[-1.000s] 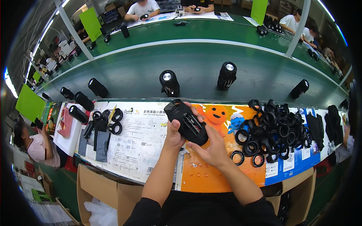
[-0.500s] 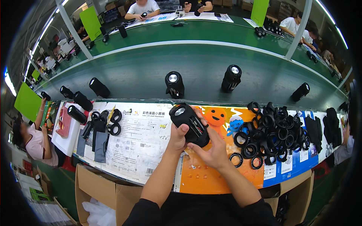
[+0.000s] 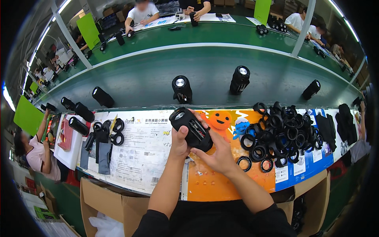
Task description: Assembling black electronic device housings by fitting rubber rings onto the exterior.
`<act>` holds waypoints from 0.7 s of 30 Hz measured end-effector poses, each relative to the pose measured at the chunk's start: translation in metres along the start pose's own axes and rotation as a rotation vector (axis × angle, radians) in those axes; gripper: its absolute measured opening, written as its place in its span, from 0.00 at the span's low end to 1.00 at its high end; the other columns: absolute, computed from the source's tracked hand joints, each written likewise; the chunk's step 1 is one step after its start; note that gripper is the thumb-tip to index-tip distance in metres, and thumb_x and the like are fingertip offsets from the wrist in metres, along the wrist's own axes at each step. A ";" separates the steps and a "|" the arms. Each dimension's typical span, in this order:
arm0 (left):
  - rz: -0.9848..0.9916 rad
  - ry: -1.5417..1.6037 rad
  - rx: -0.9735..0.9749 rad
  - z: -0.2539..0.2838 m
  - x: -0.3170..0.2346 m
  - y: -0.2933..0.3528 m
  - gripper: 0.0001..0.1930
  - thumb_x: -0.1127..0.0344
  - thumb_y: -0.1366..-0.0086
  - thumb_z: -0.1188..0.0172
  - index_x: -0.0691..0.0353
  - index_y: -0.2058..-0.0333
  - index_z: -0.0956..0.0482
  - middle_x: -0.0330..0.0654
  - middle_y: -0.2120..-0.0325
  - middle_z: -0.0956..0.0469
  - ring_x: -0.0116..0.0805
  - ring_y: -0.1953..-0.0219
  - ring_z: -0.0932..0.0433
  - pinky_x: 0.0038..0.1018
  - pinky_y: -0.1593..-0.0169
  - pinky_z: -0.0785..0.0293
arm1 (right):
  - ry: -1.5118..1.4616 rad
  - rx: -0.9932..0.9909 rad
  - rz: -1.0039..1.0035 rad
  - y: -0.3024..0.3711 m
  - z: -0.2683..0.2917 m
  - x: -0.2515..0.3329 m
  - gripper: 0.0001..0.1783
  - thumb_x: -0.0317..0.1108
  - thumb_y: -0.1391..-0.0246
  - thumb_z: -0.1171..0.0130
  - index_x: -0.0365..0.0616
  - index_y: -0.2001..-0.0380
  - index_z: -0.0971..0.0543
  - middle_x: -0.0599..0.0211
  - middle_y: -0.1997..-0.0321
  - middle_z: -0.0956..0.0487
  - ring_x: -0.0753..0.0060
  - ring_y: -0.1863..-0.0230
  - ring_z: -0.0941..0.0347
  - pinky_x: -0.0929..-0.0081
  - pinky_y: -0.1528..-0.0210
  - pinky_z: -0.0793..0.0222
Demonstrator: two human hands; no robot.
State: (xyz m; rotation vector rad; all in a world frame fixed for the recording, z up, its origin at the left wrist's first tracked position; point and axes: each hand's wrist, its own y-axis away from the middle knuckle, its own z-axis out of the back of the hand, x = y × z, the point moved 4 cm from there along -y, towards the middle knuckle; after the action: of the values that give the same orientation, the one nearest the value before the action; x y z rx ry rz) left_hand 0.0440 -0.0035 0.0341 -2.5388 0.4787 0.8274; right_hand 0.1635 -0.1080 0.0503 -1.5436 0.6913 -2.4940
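A black cylindrical portable speaker (image 3: 192, 130) with a silver disc on its end is held tilted between both hands above the bench. My left hand (image 3: 181, 143) grips its left side, thumb up along the body. On the lower right side, my right hand (image 3: 218, 155) wraps it, with the fingers behind and the thumb near the bottom. A slot-like panel with small markings faces up on the body. To the right of my right hand lies a large heap of black rings (image 3: 282, 132), with a loose ring (image 3: 244, 163) at its near left edge.
Several black speakers stand along the green conveyor, including one speaker (image 3: 182, 89) straight ahead. Black strips and rings (image 3: 103, 138) lie at left, near a white foam tray (image 3: 68, 148). Cardboard boxes (image 3: 103, 201) stand below the bench. Co-workers sit across the line and at the left.
The view has shifted slightly. Both hands keep hold of the speaker, which sits a little further left. Across the line, a co-worker's hand has moved left with a dark item.
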 end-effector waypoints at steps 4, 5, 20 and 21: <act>0.012 0.013 -0.008 0.000 0.010 -0.002 0.37 0.45 0.36 0.20 0.61 0.39 0.27 0.47 0.52 0.19 0.46 0.51 0.13 0.42 0.43 0.13 | -0.015 0.044 -0.072 0.001 0.004 -0.010 0.38 0.49 0.43 0.18 0.34 0.41 0.22 0.45 0.47 0.16 0.42 0.45 0.18 0.54 0.41 0.23; 0.021 -0.005 -0.032 0.006 0.007 -0.001 0.37 0.46 0.35 0.20 0.62 0.39 0.27 0.47 0.53 0.18 0.45 0.51 0.13 0.42 0.43 0.13 | -0.014 0.064 -0.071 -0.001 -0.001 -0.011 0.38 0.53 0.42 0.20 0.35 0.42 0.22 0.45 0.47 0.17 0.40 0.45 0.19 0.54 0.41 0.24; 0.110 -0.237 -0.055 0.017 0.013 -0.006 0.34 0.58 0.35 0.19 0.60 0.40 0.30 0.49 0.52 0.16 0.43 0.55 0.12 0.39 0.50 0.10 | 1.309 -0.040 -0.204 -0.082 0.167 -0.098 0.13 0.40 0.38 0.29 0.41 0.64 0.08 0.52 0.51 0.16 0.46 0.45 0.23 0.52 0.42 0.26; 0.128 -0.217 -0.033 0.019 0.014 -0.006 0.36 0.58 0.36 0.18 0.58 0.40 0.34 0.51 0.51 0.17 0.44 0.54 0.12 0.40 0.50 0.10 | 1.389 0.019 -0.264 -0.087 0.169 -0.109 0.14 0.41 0.40 0.29 0.41 0.64 0.08 0.54 0.50 0.16 0.48 0.45 0.23 0.54 0.43 0.28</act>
State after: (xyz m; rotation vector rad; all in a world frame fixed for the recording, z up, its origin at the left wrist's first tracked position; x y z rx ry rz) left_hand 0.0485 0.0087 0.0129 -2.4306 0.5643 1.1517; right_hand 0.3732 -0.0463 0.0631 0.3998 0.5241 -3.4679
